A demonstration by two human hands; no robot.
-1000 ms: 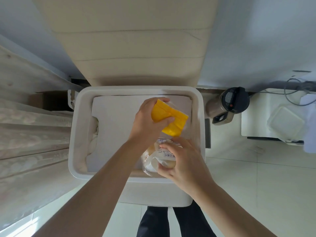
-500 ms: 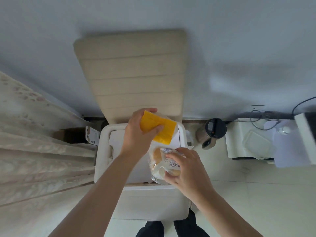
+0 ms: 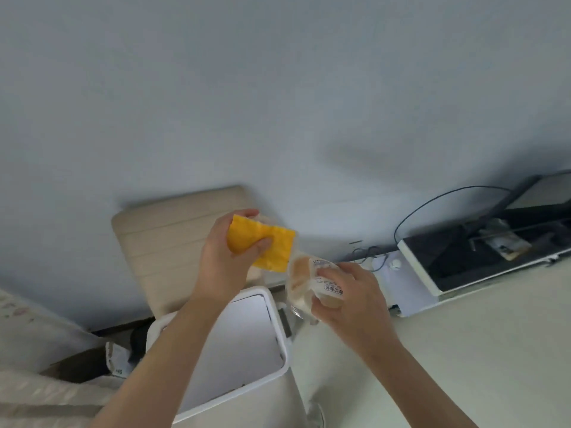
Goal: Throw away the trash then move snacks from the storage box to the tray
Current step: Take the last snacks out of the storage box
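My left hand (image 3: 225, 257) grips a yellow snack packet (image 3: 272, 245), thumb across its front, held up above the far edge of the white storage box (image 3: 279, 338). My right hand (image 3: 352, 295) holds a clear bag of bread (image 3: 304, 273) with a white label, just to the right of the box's far corner. The box stands open on the floor with a pale lining inside; its beige lid (image 3: 167, 242) leans back against the wall. No tray is in view.
A low white unit (image 3: 414, 273) with a dark device (image 3: 463, 257) and a black cable (image 3: 432, 199) stands at the right against the wall. A curtain (image 3: 37, 393) and a cardboard box (image 3: 80, 366) lie at the left. Pale floor spreads to the right.
Both hands have lifted the yellow packet and the bread bag up out of the box. The view has swung upward and right, so the box now sits lower.
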